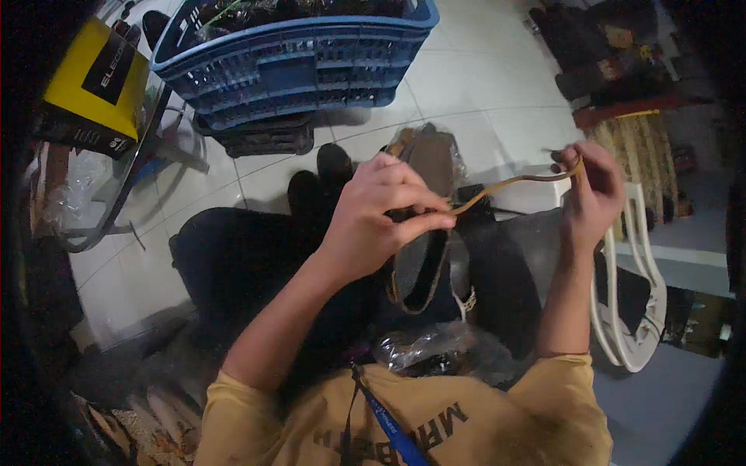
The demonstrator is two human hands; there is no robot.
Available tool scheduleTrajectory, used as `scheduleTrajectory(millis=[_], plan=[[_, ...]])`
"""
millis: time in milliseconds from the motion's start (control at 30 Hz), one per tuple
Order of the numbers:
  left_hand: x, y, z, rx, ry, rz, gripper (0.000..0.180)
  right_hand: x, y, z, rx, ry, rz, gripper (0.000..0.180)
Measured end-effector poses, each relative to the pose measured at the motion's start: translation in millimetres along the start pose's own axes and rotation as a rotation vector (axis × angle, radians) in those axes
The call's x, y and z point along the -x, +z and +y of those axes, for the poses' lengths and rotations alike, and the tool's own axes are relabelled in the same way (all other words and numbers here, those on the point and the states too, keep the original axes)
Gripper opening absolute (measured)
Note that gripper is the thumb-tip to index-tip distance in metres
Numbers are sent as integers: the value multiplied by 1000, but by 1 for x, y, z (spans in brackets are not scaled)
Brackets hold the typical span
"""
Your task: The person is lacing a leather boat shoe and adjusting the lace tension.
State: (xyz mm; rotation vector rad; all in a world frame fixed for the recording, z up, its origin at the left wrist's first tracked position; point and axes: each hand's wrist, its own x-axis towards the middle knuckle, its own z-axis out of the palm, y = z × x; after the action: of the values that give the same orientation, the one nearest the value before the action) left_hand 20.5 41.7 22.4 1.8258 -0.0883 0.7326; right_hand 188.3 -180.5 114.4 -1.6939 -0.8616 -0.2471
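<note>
A narrow tan and dark strap (pixel 517 180), which looks like leather, runs in a slight wave between my two hands above my lap. My left hand (pixel 373 210) pinches one part of it between thumb and fingers. Farther right, my right hand (pixel 597 194) is raised with its fingers closed on the strap's other part. Beneath my left hand hangs a dark loop with a pale edge (pixel 423 299); whether it belongs to the same strap is hidden by the fingers. A brown flat piece in clear plastic (pixel 437 159) lies just beyond my left hand.
Ahead stands a blue plastic crate (pixel 287 74) with dark contents, above a black crate (pixel 260 140). A yellow and black box (pixel 97 81) is at far left, by a curved dark metal frame. A white plastic chair (pixel 649 342) stands right. Crumpled clear plastic (pixel 435 346) rests on my lap.
</note>
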Motion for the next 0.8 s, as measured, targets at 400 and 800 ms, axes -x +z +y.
scheduleTrajectory(millis=[400, 800], plan=[[4, -2, -1, -79, 109, 36, 23, 8, 69, 2, -274, 732, -605, 19], [-8, -11, 3, 119, -218, -120, 15, -3, 76, -8, -218, 734, -799, 16]])
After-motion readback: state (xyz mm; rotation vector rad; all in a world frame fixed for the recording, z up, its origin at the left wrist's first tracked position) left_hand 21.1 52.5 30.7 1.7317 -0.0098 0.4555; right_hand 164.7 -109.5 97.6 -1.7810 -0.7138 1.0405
